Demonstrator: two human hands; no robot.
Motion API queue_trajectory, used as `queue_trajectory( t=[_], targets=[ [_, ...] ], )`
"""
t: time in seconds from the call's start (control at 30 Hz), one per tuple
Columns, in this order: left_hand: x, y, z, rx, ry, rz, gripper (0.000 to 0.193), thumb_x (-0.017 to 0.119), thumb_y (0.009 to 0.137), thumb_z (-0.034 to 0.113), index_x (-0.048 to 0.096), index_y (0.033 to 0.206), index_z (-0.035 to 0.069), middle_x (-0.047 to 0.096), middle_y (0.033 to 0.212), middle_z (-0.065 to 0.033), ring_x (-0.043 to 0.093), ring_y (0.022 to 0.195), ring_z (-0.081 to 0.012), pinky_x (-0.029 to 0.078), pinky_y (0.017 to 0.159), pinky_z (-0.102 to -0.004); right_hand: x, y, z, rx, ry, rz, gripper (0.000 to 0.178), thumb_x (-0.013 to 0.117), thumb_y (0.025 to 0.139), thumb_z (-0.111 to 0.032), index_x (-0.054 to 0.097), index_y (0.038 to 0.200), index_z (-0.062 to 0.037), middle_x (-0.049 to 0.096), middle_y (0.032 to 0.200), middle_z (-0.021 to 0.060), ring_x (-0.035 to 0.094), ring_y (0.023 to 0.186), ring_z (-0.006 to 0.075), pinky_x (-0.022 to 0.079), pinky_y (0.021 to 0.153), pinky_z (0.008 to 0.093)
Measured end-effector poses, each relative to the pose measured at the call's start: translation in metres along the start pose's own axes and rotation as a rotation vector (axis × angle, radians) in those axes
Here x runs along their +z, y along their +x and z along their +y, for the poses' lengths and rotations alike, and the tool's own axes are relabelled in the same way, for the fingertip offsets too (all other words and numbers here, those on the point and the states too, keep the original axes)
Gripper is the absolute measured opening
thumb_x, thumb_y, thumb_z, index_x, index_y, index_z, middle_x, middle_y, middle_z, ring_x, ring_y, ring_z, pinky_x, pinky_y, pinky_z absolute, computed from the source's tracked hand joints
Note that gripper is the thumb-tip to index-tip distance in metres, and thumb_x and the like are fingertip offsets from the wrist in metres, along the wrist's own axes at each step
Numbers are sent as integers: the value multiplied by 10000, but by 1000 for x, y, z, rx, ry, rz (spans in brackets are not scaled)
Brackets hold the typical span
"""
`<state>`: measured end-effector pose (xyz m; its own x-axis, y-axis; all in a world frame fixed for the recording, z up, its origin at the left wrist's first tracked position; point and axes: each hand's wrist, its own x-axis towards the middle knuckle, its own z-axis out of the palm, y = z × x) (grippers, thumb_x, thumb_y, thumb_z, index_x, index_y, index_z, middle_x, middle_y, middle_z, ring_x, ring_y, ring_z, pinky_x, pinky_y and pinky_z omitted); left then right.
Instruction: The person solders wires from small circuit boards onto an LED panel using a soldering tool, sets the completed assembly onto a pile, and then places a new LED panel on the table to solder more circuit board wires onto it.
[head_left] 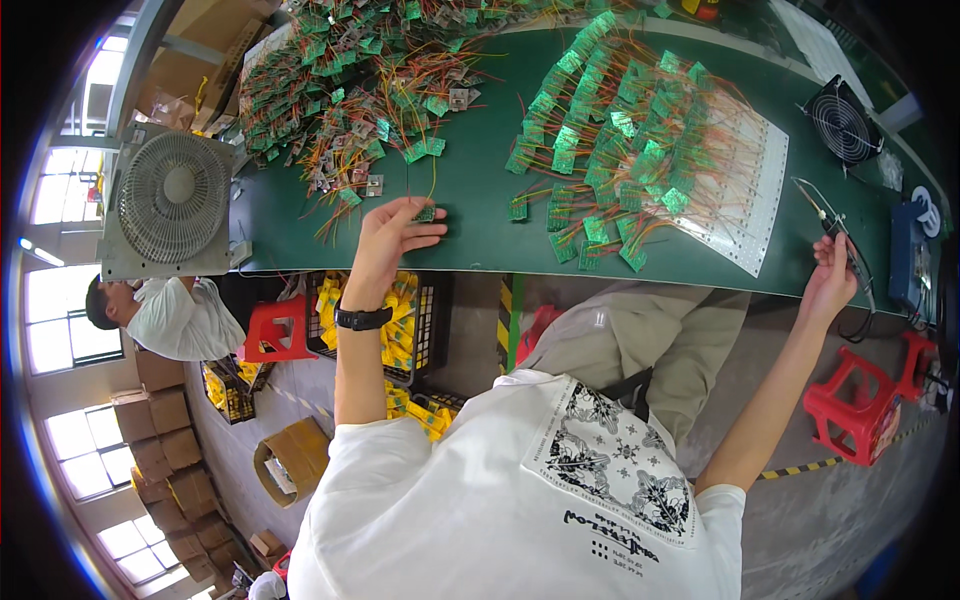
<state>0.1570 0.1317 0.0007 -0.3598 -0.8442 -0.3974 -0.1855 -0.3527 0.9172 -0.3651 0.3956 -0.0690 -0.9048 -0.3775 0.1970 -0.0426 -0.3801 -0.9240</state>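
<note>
Over the green worktable's front edge, my left hand (394,238) pinches a small green circuit board (425,214) between thumb and fingers. Thin wires run from this board toward the pile behind it. Far to the right, my right hand (830,277) grips a soldering iron (829,222), whose thin metal end points up and away from me. Between my hands, many wired green circuit boards (598,155) lie in slanting rows, partly over a white perforated sheet (752,215). A heap of boards with red and yellow wires (330,110) covers the table's far left.
A grey fan (172,200) stands at the table's left end; a black fan (843,122) sits at the right. Beside the soldering iron is a blue box with a reel (910,245). Below are red stools (855,405) and a black crate (425,325) of yellow items. Another person (185,315) sits at left.
</note>
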Motion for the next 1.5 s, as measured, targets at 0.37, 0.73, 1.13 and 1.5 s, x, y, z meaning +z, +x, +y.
queue_trajectory(
  t=[0.37,0.73,1.13,1.5],
  targets=[
    [21,-5,11,135,255,-63,291,598,899,102,516,1138,-43,676,1007,-134,682,814,-179,539,660,-245,-12,2,0,-7,-12,5,191,608,907,-107,611,1019,48,652,852,110,604,713,144,466,653,229],
    [46,-5,32,309,250,-308,427,567,877,-18,435,1282,-50,586,1212,-161,629,1013,-200,541,705,-252,-2,3,0,-3,2,20,199,602,913,-118,614,1015,53,639,853,98,580,710,131,454,647,229],
    [124,243,104,813,410,-21,364,574,872,2,480,1217,-64,589,1167,-192,689,869,-224,577,616,-280,-4,-3,-4,37,-39,42,225,612,913,-141,604,1038,46,637,816,88,577,672,119,446,620,223],
    [136,327,131,1161,885,352,470,659,784,120,515,1210,-16,603,1107,-166,688,822,-266,552,711,-363,-1,-6,-9,19,-23,66,214,599,918,-122,597,1052,45,635,810,92,571,661,128,436,604,233]
  ],
)
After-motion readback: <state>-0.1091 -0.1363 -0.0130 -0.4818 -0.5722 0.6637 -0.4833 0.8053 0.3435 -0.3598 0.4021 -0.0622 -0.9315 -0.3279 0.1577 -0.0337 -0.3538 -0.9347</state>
